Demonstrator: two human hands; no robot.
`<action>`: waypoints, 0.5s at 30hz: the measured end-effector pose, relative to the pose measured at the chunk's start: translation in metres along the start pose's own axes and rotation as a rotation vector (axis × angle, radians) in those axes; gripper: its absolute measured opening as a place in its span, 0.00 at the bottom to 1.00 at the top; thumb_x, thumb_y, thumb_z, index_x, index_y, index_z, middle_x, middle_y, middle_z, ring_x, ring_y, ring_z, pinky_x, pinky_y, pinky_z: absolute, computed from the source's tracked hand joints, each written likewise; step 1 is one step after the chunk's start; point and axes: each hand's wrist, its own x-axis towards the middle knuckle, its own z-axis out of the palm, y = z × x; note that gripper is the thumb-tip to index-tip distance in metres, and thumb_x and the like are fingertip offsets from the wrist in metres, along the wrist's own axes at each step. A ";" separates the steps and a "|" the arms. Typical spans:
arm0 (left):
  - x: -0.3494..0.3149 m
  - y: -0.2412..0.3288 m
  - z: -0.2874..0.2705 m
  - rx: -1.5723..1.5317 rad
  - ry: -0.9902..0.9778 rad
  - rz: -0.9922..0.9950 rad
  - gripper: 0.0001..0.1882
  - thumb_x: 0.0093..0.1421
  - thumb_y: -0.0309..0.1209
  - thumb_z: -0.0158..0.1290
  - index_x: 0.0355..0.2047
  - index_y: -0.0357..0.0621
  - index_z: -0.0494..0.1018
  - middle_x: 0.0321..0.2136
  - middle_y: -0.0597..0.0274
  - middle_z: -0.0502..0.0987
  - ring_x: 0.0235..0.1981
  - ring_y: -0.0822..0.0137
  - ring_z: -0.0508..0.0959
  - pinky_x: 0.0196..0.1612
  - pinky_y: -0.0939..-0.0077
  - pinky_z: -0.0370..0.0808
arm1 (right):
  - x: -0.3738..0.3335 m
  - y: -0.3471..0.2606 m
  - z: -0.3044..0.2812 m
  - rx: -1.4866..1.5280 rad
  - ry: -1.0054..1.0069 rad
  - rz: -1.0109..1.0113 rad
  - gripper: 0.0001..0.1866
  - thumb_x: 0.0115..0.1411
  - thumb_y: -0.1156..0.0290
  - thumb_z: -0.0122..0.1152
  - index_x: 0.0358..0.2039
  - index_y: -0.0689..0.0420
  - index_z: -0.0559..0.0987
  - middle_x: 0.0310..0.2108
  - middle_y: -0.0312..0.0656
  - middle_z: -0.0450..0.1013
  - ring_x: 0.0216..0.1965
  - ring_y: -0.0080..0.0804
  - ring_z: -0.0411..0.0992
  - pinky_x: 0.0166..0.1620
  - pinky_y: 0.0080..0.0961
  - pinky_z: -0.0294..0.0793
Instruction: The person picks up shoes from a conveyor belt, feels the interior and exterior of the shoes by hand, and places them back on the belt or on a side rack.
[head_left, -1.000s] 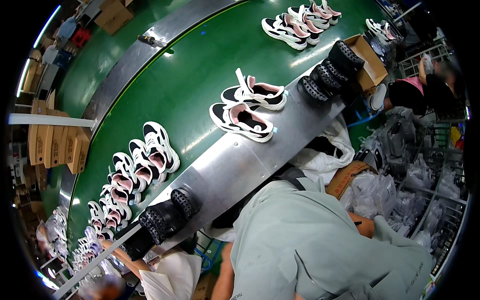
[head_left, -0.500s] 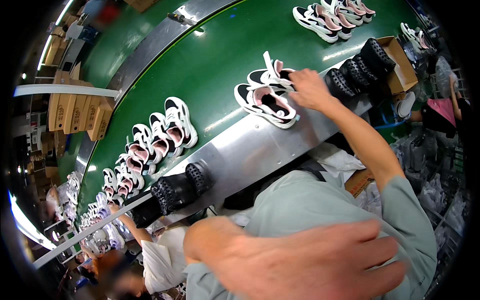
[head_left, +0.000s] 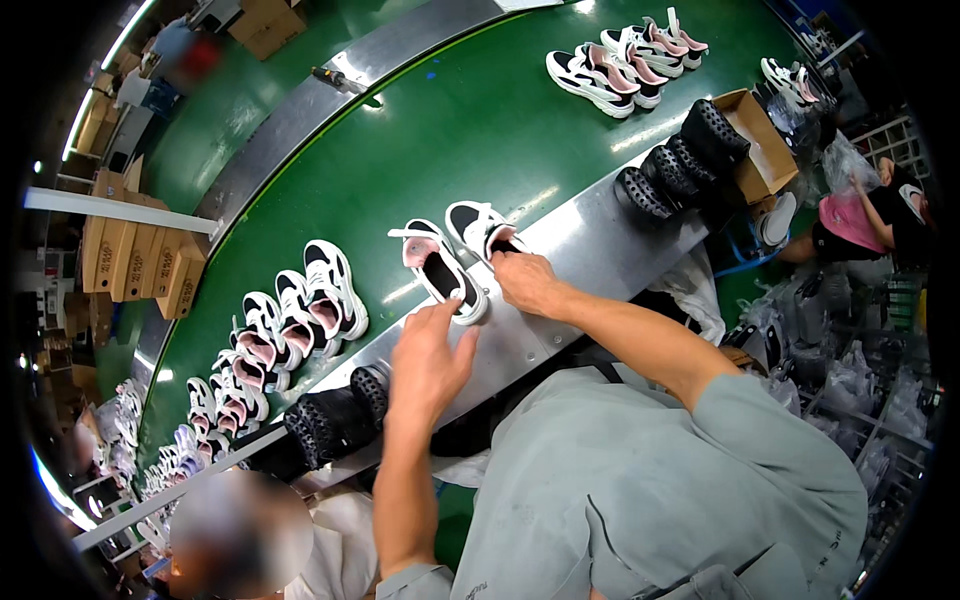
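Observation:
Two white, black and pink sneakers lie in front of me at the near edge of the green conveyor belt. My right hand (head_left: 525, 282) is closed on the heel collar of the right sneaker (head_left: 472, 222), its fingertips partly hidden in the opening. My left hand (head_left: 430, 358) reaches to the left sneaker (head_left: 458, 290). A fingertip touches its heel, while the thumb stands apart. This left sneaker has its heel toward me, its black insole showing and its pale tongue sticking up.
Rows of similar sneakers (head_left: 333, 290) stand left and at the far right (head_left: 595, 82). Black studded shoe-shaped pieces (head_left: 665, 175) sit along the metal ledge (head_left: 570, 245), beside an open carton (head_left: 762, 150). Co-workers sit at the lower left and far right.
My left hand has gone from over my lap up to the left sneaker's heel. That sneaker now stands more heel-on to me. My right hand now grips the other one's collar.

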 end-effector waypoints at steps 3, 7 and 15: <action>0.011 -0.081 0.086 0.301 0.196 0.217 0.25 0.54 0.26 0.61 0.54 0.40 0.73 0.43 0.43 0.78 0.48 0.44 0.75 0.52 0.56 0.73 | 0.002 -0.025 -0.003 0.026 0.056 0.026 0.14 0.62 0.63 0.62 0.37 0.62 0.76 0.27 0.53 0.78 0.33 0.54 0.80 0.37 0.46 0.79; 0.020 -0.104 0.119 0.178 -0.028 0.106 0.27 0.51 0.24 0.60 0.53 0.41 0.72 0.39 0.43 0.77 0.44 0.43 0.75 0.48 0.52 0.73 | 0.003 -0.022 -0.007 -0.009 0.121 0.055 0.13 0.61 0.62 0.64 0.37 0.59 0.77 0.26 0.49 0.79 0.31 0.48 0.81 0.35 0.43 0.80; -0.034 -0.009 0.083 0.208 0.020 0.182 0.23 0.50 0.25 0.63 0.48 0.38 0.74 0.40 0.49 0.75 0.43 0.48 0.75 0.44 0.56 0.74 | -0.091 -0.019 -0.014 0.242 0.342 -0.227 0.14 0.58 0.67 0.62 0.42 0.61 0.78 0.38 0.51 0.77 0.40 0.50 0.78 0.43 0.44 0.79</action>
